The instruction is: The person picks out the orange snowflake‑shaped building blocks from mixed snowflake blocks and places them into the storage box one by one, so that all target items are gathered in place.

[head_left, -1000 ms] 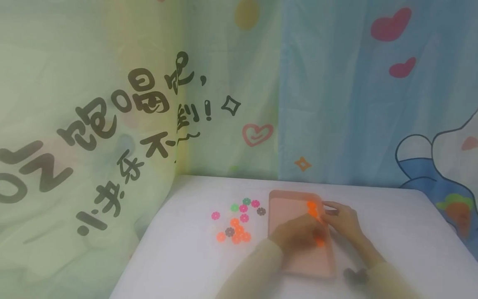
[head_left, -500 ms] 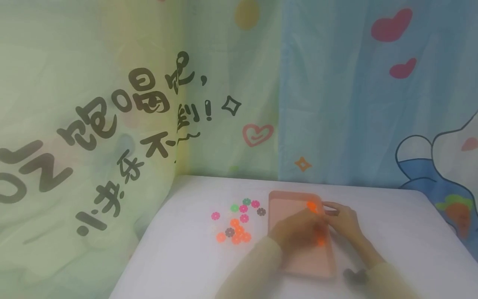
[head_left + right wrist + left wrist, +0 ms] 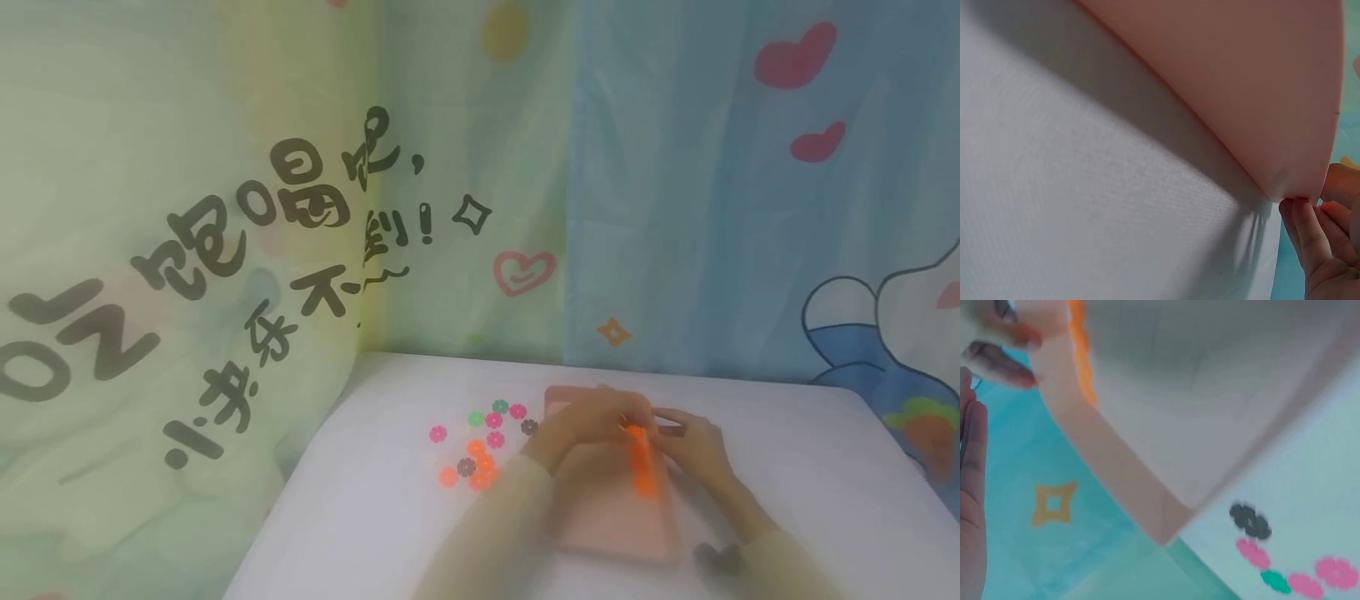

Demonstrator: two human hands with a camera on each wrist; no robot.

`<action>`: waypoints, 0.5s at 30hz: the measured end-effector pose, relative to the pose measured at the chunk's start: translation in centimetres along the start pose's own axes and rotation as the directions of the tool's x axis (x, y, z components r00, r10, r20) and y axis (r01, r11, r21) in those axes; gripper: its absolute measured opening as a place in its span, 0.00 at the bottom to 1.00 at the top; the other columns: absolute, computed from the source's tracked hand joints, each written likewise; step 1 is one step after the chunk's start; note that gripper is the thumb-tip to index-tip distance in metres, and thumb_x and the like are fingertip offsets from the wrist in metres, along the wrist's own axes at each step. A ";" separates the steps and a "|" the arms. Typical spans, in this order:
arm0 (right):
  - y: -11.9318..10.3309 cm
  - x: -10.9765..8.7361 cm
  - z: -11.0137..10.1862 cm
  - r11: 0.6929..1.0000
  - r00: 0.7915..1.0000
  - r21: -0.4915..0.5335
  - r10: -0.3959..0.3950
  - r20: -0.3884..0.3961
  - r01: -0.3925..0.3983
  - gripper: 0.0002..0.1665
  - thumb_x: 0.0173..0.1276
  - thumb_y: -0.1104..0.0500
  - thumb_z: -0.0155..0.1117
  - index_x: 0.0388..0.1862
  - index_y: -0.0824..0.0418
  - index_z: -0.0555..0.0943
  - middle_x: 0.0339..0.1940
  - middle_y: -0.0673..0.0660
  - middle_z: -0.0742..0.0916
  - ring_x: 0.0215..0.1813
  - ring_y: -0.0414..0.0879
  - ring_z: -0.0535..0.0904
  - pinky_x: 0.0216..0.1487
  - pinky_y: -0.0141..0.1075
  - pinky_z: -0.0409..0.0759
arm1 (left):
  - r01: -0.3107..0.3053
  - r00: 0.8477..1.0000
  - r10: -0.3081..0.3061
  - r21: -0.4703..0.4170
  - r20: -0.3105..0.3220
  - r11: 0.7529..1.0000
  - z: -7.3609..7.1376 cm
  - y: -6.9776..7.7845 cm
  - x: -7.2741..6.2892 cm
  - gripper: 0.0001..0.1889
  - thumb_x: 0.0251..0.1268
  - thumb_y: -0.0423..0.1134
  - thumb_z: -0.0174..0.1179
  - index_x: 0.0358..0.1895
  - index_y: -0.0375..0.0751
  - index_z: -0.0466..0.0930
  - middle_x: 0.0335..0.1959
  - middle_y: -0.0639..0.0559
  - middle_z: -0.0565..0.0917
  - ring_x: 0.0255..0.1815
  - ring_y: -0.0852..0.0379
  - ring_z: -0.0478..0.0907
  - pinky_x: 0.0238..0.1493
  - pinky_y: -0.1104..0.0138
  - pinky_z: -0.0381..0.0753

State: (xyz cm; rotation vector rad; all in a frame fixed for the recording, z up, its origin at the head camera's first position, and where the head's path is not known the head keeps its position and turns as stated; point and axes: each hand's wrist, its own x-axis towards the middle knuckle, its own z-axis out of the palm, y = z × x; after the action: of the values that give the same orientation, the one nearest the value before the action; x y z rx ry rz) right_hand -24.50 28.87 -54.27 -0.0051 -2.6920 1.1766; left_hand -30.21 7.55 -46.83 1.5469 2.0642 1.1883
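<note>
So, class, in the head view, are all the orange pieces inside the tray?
No, several orange pieces lie on the table beside the tray.

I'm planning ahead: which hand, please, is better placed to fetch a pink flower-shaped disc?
Probably the left hand, being nearer the pink discs; the right hand holds the pink rectangular tray.

black chinese characters [image 3: 311, 208] stand on the pale green cloth [image 3: 112, 167], up and to the left of the left hand [image 3: 592, 421], in two slanting lines; the upper reads 吃饱喝, then a character broken by a fold, which i can't make out for certain, and a comma [image 3: 417, 164]; the lower reads 小快乐不, then, beyond the fold, a partly hidden 到 and an exclamation mark [image 3: 426, 218], above and left of that hand, with a wavy stroke [image 3: 386, 276] underneath
</note>
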 end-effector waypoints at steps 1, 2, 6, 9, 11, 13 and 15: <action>0.2 0.0 0.0 1.000 1.000 0.000 0.007 0.007 -0.007 0.28 0.64 0.55 0.69 0.61 0.65 0.78 0.52 0.69 0.84 0.49 0.62 0.83 0.45 0.51 0.83 | 0.037 0.999 -0.037 0.026 -0.013 0.999 -0.1 0.0 -0.1 0.12 0.64 0.27 0.58 0.43 0.47 0.84 0.46 0.59 0.83 0.52 0.69 0.76 0.55 0.72 0.74; 0.3 0.1 0.1 1.000 1.000 0.002 0.018 0.016 -0.018 0.28 0.64 0.55 0.68 0.62 0.65 0.77 0.53 0.69 0.83 0.50 0.62 0.83 0.45 0.51 0.83 | 0.077 0.997 -0.075 0.055 -0.035 0.996 -0.2 0.0 -0.2 0.13 0.64 0.29 0.59 0.44 0.52 0.84 0.46 0.63 0.83 0.51 0.70 0.75 0.54 0.73 0.74; 0.6 0.2 0.2 0.998 0.996 0.005 0.066 0.053 -0.066 0.30 0.66 0.52 0.66 0.64 0.63 0.75 0.56 0.69 0.82 0.53 0.63 0.81 0.45 0.51 0.83 | 0.196 0.979 -0.180 0.194 -0.099 0.961 -1.4 -0.4 -1.0 0.19 0.61 0.31 0.63 0.49 0.62 0.84 0.45 0.71 0.83 0.48 0.75 0.75 0.51 0.77 0.73; 0.6 0.2 0.3 0.994 0.992 -0.003 0.107 0.075 -0.107 0.31 0.66 0.51 0.65 0.65 0.64 0.74 0.58 0.69 0.81 0.55 0.64 0.80 0.46 0.51 0.82 | 0.167 0.983 -0.133 0.313 -0.128 0.935 -2.6 -1.2 -1.8 0.18 0.59 0.32 0.67 0.52 0.52 0.84 0.45 0.65 0.84 0.45 0.72 0.77 0.49 0.80 0.72; 0.4 0.2 0.3 0.992 0.988 -0.006 0.129 0.085 -0.129 0.32 0.67 0.51 0.65 0.66 0.64 0.73 0.59 0.70 0.80 0.56 0.65 0.79 0.47 0.52 0.82 | 0.161 0.983 -0.118 0.334 -0.144 0.929 -3.4 -1.3 -2.4 0.15 0.59 0.33 0.68 0.50 0.46 0.85 0.45 0.61 0.85 0.45 0.69 0.78 0.49 0.81 0.72; 0.5 0.2 0.3 0.990 0.986 -0.007 0.139 0.087 -0.139 0.32 0.66 0.51 0.65 0.66 0.64 0.73 0.58 0.70 0.80 0.56 0.65 0.79 0.47 0.52 0.82 | 0.186 0.976 -0.132 0.347 -0.173 0.919 -4.0 -1.4 -3.0 0.14 0.58 0.34 0.69 0.49 0.45 0.85 0.45 0.60 0.85 0.45 0.68 0.78 0.48 0.81 0.72; 0.6 0.3 0.4 0.990 0.987 -0.001 0.138 0.087 -0.139 0.32 0.66 0.51 0.65 0.66 0.63 0.73 0.58 0.69 0.81 0.56 0.65 0.79 0.46 0.52 0.82 | 0.246 0.959 -0.188 0.290 -0.214 0.925 -4.6 -1.2 -3.9 0.15 0.58 0.36 0.69 0.50 0.45 0.85 0.46 0.60 0.85 0.46 0.67 0.79 0.45 0.80 0.75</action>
State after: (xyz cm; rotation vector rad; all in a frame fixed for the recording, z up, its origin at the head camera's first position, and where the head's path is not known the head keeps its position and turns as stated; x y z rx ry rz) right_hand -24.89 28.99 -54.95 -0.1459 -2.8042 1.2503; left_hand -32.55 1.98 -45.85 1.3227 2.5745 0.9874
